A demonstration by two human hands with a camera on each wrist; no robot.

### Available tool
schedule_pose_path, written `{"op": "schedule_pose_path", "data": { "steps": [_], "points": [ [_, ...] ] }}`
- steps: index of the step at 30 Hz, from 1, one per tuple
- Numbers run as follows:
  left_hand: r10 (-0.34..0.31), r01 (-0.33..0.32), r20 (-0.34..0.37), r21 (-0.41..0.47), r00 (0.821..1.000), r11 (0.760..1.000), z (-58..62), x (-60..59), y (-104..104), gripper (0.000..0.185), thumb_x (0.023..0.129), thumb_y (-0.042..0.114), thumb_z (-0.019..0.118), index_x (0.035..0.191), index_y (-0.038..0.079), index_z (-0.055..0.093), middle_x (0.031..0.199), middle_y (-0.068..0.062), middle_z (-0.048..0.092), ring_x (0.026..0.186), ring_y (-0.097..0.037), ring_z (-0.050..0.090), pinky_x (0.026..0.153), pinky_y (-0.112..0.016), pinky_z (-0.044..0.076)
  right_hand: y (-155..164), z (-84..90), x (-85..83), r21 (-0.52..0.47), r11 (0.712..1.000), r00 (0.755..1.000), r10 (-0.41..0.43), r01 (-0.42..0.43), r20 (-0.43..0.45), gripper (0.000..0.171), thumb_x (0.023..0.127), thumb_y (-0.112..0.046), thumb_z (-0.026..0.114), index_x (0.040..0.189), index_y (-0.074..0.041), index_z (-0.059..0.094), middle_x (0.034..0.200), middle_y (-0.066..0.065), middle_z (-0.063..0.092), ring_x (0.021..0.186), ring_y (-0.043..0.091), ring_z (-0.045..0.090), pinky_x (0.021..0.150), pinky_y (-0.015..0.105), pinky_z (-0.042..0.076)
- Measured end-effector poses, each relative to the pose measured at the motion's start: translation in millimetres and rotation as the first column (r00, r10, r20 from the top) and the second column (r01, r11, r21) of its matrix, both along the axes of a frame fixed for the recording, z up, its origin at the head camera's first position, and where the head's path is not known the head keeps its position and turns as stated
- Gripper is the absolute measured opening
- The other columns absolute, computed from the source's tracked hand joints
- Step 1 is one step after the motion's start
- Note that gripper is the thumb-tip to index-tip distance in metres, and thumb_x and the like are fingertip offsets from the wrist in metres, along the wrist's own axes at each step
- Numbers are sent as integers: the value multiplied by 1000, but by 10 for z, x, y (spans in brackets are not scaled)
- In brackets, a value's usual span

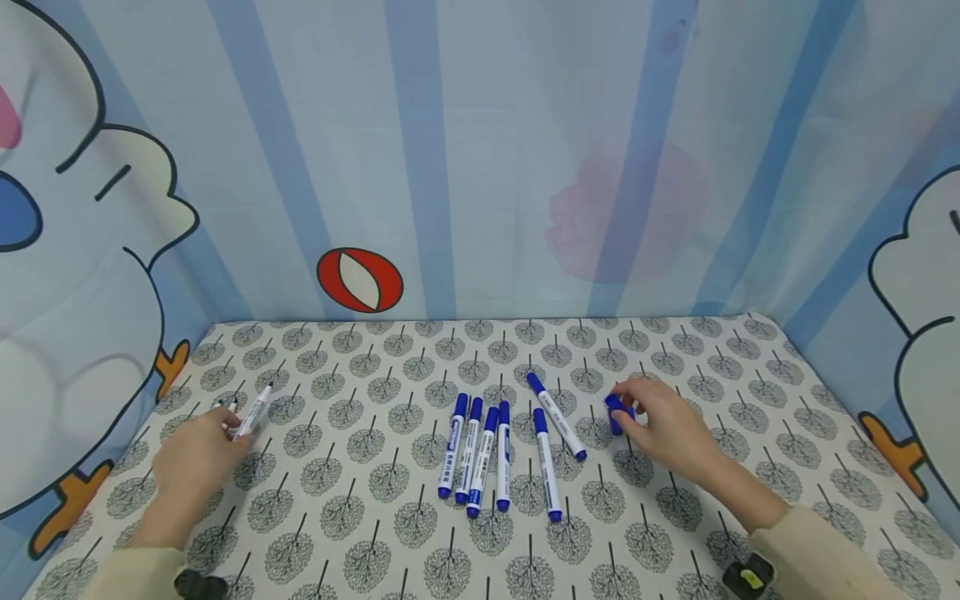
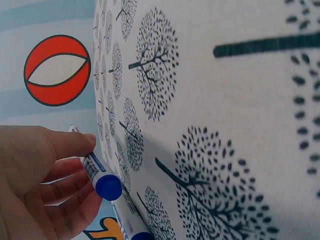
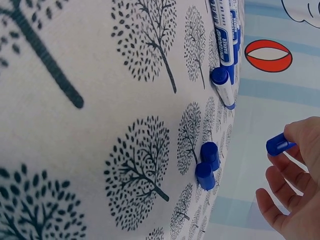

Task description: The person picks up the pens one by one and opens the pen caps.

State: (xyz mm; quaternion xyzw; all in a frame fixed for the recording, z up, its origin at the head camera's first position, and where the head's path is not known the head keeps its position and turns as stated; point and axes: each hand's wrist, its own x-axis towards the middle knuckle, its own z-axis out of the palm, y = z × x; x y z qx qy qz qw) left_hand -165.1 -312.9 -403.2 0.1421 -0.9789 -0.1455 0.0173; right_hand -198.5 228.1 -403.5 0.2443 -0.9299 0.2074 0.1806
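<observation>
From the capped markers, the left hand is at nine o'clock, pinching an uncapped marker; the right hand, at three, pinches a blue cap near two loose caps. The marker should be light, stiff and slightly slick, best held mid-barrel. All are smooth plastic cylinders; tree-printed fabric covers the desk.

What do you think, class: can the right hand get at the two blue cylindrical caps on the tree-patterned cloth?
Probably yes: nothing visible blocks the right hand from the two caps, though its fingers pinch another blue cap.
</observation>
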Motion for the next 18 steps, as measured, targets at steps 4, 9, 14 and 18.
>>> {"op": "schedule_pose_path", "data": {
  "steps": [4,9,14,18],
  "points": [
    [21,-21,11,8,1000,1000,10,16,-35,30,81,21,64,98,-3,57,66,-9,57,48,-19,48,38,-30,38,-1,-5,3,1,1000,1000,7,-7,-5,23,77,-8,71,98,-8,62,85,-1,61,74,14,56,60,23,47],
    [44,-45,58,7,997,999,34,37,-76,28,82,21,61,97,-3,58,67,-11,57,51,-21,48,40,-32,38,-3,-14,9,5,1000,1000,12,-12,-4,25,76,-7,72,99,-7,62,85,-1,60,74,13,56,61,24,48],
    [66,-66,81,-8,995,998,8,38,-121,25,80,19,60,90,-3,58,67,-12,57,51,-21,50,41,-32,39,-10,-10,19,10,1000,1000,17,-17,-10,27,76,-8,72,101,-6,62,85,0,61,74,15,57,61,24,48],
    [74,-72,93,-25,993,997,-18,32,-137,24,79,19,62,87,-3,59,67,-13,57,52,-22,50,41,-33,40,-16,-9,25,16,1000,1000,17,-17,-5,27,77,-8,71,101,-6,62,85,0,61,75,15,57,61,24,48]
  ]
}}
